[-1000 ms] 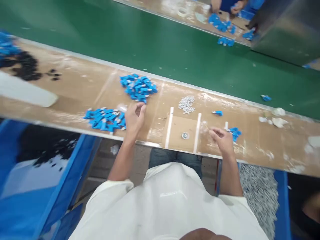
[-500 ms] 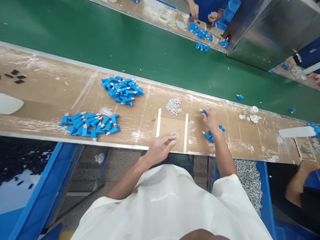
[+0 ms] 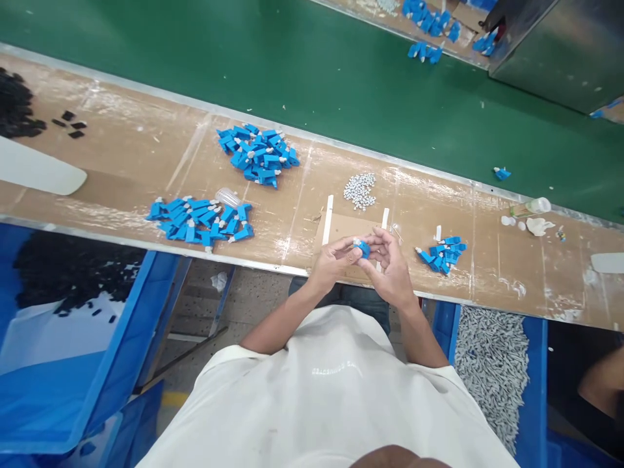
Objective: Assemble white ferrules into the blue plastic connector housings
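My left hand (image 3: 334,260) and my right hand (image 3: 390,263) meet over the small cardboard jig (image 3: 344,227) at the bench's near edge. Both pinch one small blue plastic part (image 3: 363,247) with a white tip between their fingertips. To the right lies a small heap of blue parts (image 3: 441,253). A pile of tiny white pieces (image 3: 359,190) sits just beyond the jig. Two larger heaps of blue parts lie to the left, one near the edge (image 3: 202,221) and one farther back (image 3: 258,155).
A green conveyor belt (image 3: 312,71) runs behind the brown bench (image 3: 121,156). Blue bins (image 3: 73,325) with black parts stand below left; a bin of white pieces (image 3: 492,370) below right. Black parts (image 3: 19,110) lie far left. Another person's arm (image 3: 599,390) shows at the right edge.
My right hand left the small blue heap with a part and came to the middle. My left hand rose from the jig to meet it. Both now hold the part together.
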`<state>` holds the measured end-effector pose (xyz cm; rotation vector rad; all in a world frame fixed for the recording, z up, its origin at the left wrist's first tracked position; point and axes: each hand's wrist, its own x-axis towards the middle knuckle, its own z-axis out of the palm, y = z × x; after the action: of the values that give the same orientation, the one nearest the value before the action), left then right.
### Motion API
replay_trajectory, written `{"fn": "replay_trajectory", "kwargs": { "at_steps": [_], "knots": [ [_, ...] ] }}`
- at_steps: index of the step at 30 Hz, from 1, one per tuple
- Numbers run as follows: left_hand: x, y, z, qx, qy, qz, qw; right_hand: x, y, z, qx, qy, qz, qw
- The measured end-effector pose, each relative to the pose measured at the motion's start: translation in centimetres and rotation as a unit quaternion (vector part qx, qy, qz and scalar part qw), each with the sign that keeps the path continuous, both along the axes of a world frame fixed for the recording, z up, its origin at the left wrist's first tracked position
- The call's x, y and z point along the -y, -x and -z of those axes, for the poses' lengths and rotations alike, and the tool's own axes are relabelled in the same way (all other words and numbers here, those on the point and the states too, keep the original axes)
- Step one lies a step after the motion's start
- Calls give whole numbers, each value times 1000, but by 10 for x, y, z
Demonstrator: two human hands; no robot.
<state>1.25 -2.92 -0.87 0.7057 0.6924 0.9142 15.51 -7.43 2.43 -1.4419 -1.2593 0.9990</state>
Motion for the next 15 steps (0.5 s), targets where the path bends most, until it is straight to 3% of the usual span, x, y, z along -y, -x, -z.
{"fn": "replay_trajectory", "kwargs": {
  "at_steps": [2,7,11,15],
  "knots": [
    [-1,8,6,27,43,18,999,0,-12,2,-21,23,-7,999],
    [-12,34,25,68,119,12,991,-12,-43,31,4,65,113,992],
    [-24,45,42,94,173,-51,979,-20,-44,58,-73,142,66,985],
    [-29,45,51,93,195,-50,975,-22,-33,70,-90,162,49,982]
  ]
}}
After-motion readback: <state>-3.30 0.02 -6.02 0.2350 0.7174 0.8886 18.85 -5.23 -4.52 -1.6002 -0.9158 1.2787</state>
